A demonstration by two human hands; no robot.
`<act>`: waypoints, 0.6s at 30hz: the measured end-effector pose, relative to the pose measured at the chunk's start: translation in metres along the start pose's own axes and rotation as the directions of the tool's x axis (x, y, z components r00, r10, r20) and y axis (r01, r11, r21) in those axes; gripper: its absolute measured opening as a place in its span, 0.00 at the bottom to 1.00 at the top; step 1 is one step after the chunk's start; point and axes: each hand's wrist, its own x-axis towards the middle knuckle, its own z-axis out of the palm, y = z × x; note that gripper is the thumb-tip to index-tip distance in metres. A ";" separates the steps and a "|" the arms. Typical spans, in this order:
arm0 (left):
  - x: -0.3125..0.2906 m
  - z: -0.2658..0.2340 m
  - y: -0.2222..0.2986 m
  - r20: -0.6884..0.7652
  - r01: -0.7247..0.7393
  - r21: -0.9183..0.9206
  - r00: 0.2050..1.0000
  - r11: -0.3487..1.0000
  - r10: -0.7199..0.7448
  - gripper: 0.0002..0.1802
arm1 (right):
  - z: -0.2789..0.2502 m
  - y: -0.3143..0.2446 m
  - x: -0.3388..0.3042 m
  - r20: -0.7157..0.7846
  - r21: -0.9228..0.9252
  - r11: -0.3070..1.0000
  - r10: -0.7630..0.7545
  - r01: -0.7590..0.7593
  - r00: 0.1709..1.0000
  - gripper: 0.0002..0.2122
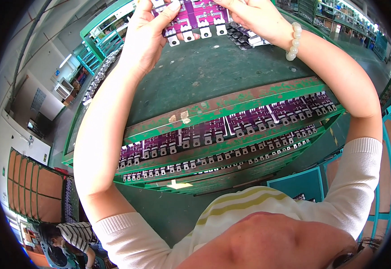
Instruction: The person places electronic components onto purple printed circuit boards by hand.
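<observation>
A purple circuit board [195, 17] with a row of metal tabs along its near edge is held up over the green rack top, at the upper edge of the view. My left hand [148, 38] grips its left side, thumb on the upper face and fingertips showing beneath. At the board's right side my right hand [260, 20] is closed on it, its fingers partly cut off by the picture's edge. Beyond and below the right hand lies a pile of boards with metal tabs [248, 36] on the rack top.
Under the worn green rack top [204, 71], several shelves hold rows of similar purple boards [254, 123]. More tabbed parts [101, 74] line the far left edge. A teal-framed cart [296, 184] stands near my right side. At lower left another person [76, 235] bends down.
</observation>
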 end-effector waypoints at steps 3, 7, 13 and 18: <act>-0.004 -0.006 0.000 0.027 -0.010 -0.010 1.000 1.000 0.010 0.18 | 0.004 -0.020 0.001 0.029 -0.105 0.994 0.009 -0.006 1.000 0.14; -0.002 -0.008 -0.003 0.031 0.024 0.003 0.999 1.000 -0.024 0.16 | 0.004 -0.032 0.001 0.023 -0.300 0.944 0.153 -0.139 0.988 0.13; 0.011 -0.014 -0.021 0.349 -0.040 -0.335 0.923 0.941 0.163 0.14 | -0.005 -0.025 -0.002 0.020 -0.248 0.960 0.137 -0.128 0.990 0.12; 0.005 -0.019 -0.013 0.003 0.076 -0.010 0.997 0.997 -0.076 0.14 | 0.003 -0.035 -0.001 -0.001 -0.218 0.956 0.200 -0.195 0.980 0.12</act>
